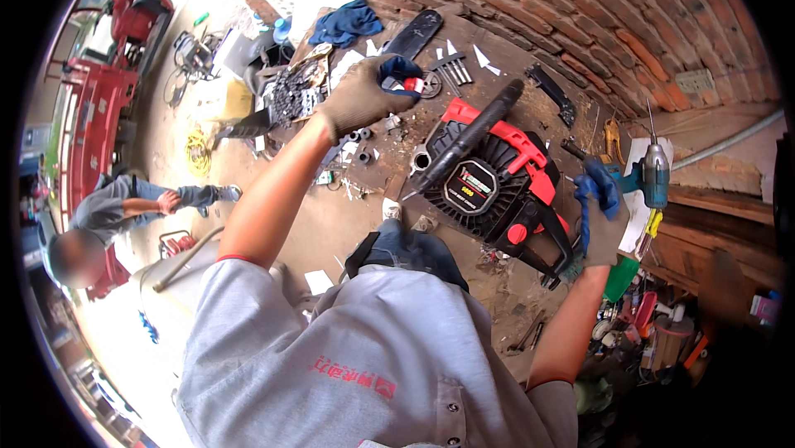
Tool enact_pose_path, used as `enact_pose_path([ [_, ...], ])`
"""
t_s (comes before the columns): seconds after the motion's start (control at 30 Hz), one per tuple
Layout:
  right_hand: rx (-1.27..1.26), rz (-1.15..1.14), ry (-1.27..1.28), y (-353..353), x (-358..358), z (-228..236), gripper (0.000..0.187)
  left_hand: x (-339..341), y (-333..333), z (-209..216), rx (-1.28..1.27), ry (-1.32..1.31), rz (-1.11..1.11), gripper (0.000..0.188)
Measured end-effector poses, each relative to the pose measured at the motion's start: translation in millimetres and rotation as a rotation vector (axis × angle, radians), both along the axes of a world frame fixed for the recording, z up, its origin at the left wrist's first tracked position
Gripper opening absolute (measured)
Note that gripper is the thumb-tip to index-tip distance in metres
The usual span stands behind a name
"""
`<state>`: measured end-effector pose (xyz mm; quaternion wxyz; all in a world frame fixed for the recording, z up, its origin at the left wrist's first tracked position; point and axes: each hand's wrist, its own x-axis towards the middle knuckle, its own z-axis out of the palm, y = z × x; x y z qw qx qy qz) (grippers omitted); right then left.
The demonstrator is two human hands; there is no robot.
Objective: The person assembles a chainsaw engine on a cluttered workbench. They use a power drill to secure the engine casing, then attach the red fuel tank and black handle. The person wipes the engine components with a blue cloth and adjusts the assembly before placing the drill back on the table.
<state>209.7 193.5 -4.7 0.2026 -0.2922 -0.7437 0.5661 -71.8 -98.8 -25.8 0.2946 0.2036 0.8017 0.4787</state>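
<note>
A red-and-black chainsaw body lies on the worn wooden table in front of me. My left hand, in a tan glove with blue fingers, is closed round a small red-and-white piece beyond the saw's left end. Beside those fingertips is a round metal part; whether they touch is unclear. To the right of the saw, my right hand wears a similar glove, its blue fingers curled in. A short dark rod shows just beyond them. What this hand grips, if anything, is hidden.
A guide bar, several bolts and a black handle lie toward the brick wall. At right stands a power driver with a long bit. A chain heap lies left; another person is farther left.
</note>
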Motion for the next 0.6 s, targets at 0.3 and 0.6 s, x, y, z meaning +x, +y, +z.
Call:
enact_pose_path([
  [0.3, 0.819, 0.999, -0.096, -123.2, -134.8, 83.6, 0.065, 37.0, -24.6, 22.1, 0.606, -0.477, -0.277, 0.066],
  [0.6, 0.813, 1.079, -0.156, -135.7, -163.8, 66.1, 0.052, 36.7, -43.3, -17.9, 0.721, -0.431, -0.24, 0.064],
])
